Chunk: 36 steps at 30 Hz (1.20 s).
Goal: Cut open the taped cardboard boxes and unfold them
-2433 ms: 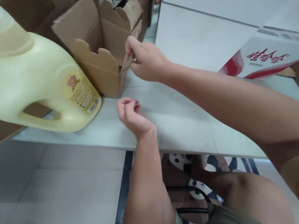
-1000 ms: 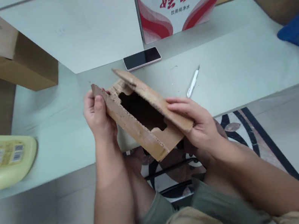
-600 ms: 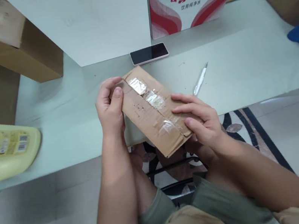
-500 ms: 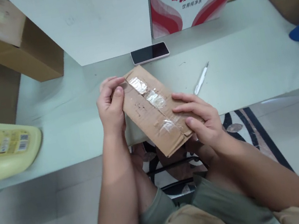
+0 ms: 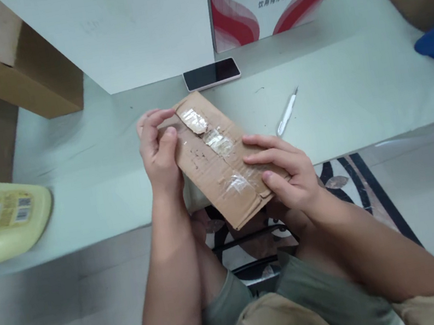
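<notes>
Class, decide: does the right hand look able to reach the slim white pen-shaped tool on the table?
Probably yes: nothing visible lies between the right hand and the white tool, though that hand rests on the brown cardboard box.

Box (image 5: pixel 217 165) between hands (image 5: pixel 157 153), phone (image 5: pixel 212 74) behind

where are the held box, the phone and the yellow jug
Held box (image 5: pixel 221 163): head view, on its taped face
Phone (image 5: pixel 212 74): head view, on its screen
Yellow jug (image 5: pixel 6 213): head view, on its label

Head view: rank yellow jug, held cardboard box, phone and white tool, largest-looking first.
1. Yellow jug and held cardboard box: too alike to rank; frame cuts off the jug.
2. Phone.
3. White tool.
</notes>
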### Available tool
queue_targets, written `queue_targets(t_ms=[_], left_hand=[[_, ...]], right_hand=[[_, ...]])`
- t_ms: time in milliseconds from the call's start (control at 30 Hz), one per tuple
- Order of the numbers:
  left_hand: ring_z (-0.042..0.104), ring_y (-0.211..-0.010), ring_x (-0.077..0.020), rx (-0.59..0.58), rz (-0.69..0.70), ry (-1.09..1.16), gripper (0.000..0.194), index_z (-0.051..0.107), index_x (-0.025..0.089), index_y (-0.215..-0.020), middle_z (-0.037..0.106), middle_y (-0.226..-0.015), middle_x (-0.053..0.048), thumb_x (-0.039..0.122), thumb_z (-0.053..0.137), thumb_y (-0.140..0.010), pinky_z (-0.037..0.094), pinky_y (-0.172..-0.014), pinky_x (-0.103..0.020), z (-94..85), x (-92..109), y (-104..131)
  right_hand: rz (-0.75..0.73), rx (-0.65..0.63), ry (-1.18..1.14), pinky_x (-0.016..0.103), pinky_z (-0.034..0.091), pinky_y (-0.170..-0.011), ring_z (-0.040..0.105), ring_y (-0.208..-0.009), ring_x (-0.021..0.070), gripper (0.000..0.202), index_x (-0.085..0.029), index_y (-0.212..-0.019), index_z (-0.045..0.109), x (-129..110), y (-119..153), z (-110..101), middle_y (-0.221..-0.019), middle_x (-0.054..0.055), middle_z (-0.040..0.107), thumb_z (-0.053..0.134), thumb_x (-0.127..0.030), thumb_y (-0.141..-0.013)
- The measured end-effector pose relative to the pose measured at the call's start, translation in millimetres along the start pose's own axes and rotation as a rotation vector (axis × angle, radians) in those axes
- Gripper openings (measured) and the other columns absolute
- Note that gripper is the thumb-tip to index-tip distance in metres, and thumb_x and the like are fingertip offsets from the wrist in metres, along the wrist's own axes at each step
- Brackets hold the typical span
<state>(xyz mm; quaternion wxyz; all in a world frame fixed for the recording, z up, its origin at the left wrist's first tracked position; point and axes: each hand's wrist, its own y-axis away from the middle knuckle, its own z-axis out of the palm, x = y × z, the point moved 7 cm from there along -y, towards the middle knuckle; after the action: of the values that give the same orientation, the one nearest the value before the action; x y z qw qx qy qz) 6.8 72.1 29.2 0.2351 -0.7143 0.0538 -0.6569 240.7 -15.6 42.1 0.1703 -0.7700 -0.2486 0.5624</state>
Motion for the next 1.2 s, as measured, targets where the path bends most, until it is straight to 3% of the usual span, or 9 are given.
queue_targets(t_ms=[133, 300, 400, 500, 667, 733, 833, 1033, 1200], left_hand=[[0.035, -0.151, -0.0358, -0.184, 0.182, -0.063, 0.032, 0.080, 0.022, -0.094, 0.046, -0.150, -0.009, 0.051, 0.070, -0.089, 0.030, -0.128, -0.053, 12.2, 20, 10], [0.035, -0.153, -0.0381, -0.185, 0.047, -0.041, 0.013, 0.077, 0.024, -0.071, 0.051, -0.150, 0.001, 0.032, 0.080, -0.081, 0.028, -0.132, -0.056, 7.2, 13, 7], [0.032, -0.155, -0.0390, -0.154, 0.001, -0.020, 0.010, 0.078, 0.025, -0.069, 0.052, -0.150, 0.003, 0.028, 0.079, -0.078, 0.024, -0.135, -0.055, 2.8, 7, 2], [0.033, -0.154, -0.0371, -0.122, 0.025, 0.004, 0.014, 0.079, 0.025, -0.069, 0.053, -0.151, 0.005, 0.029, 0.072, -0.081, 0.025, -0.134, -0.056, -1.9, 3, -1], [0.048, -0.143, -0.0280, 0.015, 0.092, 0.074, 0.022, 0.069, 0.022, -0.060, 0.069, -0.132, -0.003, 0.020, 0.063, -0.081, 0.022, -0.133, -0.050, -22.6, -6, -6], [0.054, -0.137, -0.0244, 0.044, 0.199, 0.083, 0.023, 0.064, 0.022, -0.059, 0.076, -0.106, -0.003, 0.019, 0.063, -0.082, 0.023, -0.132, -0.048, -30.6, -4, -8], [0.057, -0.132, -0.0213, 0.097, 0.285, 0.083, 0.019, 0.061, 0.024, -0.063, 0.075, -0.090, -0.002, 0.022, 0.068, -0.080, 0.026, -0.130, -0.045, -40.2, -2, -10], [0.044, -0.148, -0.0280, 0.116, -0.181, 0.244, 0.030, 0.066, 0.021, -0.090, 0.060, -0.146, -0.009, 0.034, 0.080, -0.067, 0.031, -0.128, -0.041, -26.2, -28, -7], [0.059, -0.135, -0.0375, -0.073, -0.481, 0.408, 0.057, 0.067, 0.021, -0.096, 0.068, -0.129, -0.016, 0.073, 0.068, -0.073, 0.057, -0.101, -0.050, 5.5, -30, 11]], right_hand=[[-0.017, -0.002, 0.024, 0.048, 0.056, -0.110, 0.068, -0.127, 0.0272, 0.027, -0.025, -0.117, 0.074, -2, -1, -1, -0.139, 0.011, 0.070, 0.061, -0.024, -0.094], [0.013, -0.075, -0.063, 0.052, 0.051, -0.116, 0.059, -0.140, 0.0299, 0.041, -0.030, -0.132, 0.067, 6, 2, 3, -0.153, 0.008, 0.060, 0.055, -0.052, -0.099], [0.166, 0.086, -0.140, 0.049, 0.053, -0.111, 0.060, -0.138, 0.0277, 0.050, -0.033, -0.138, 0.059, 30, 4, -6, -0.150, 0.006, 0.062, 0.048, -0.063, -0.100], [0.413, 0.240, -0.103, 0.042, 0.060, -0.090, 0.072, -0.110, 0.0245, 0.047, -0.027, -0.122, 0.065, 64, 12, -13, -0.121, 0.008, 0.074, 0.050, -0.064, -0.097], [0.727, -0.102, -0.214, 0.039, 0.061, -0.072, 0.073, -0.085, 0.0237, 0.059, -0.021, -0.101, 0.070, 91, 23, 19, -0.100, 0.009, 0.078, 0.039, -0.071, -0.098], [0.721, -0.202, -0.353, 0.042, 0.062, -0.080, 0.074, -0.098, 0.0257, 0.061, -0.023, -0.112, 0.069, 86, 23, 30, -0.109, 0.010, 0.078, 0.041, -0.074, -0.096], [0.667, -0.175, -0.532, 0.044, 0.061, -0.088, 0.072, -0.111, 0.0270, 0.071, -0.028, -0.137, 0.056, 77, 19, 34, -0.127, 0.011, 0.073, 0.054, -0.079, -0.088], [0.513, 0.002, -0.517, 0.044, 0.065, -0.081, 0.071, -0.115, 0.0277, 0.089, -0.032, -0.155, 0.034, 76, 9, 22, -0.156, 0.013, 0.055, 0.057, -0.080, -0.085], [0.294, 0.097, -0.278, 0.049, 0.057, -0.109, 0.059, -0.140, 0.0273, 0.079, -0.036, -0.158, 0.032, 63, 6, 9, -0.165, 0.008, 0.046, 0.050, -0.076, -0.092]])
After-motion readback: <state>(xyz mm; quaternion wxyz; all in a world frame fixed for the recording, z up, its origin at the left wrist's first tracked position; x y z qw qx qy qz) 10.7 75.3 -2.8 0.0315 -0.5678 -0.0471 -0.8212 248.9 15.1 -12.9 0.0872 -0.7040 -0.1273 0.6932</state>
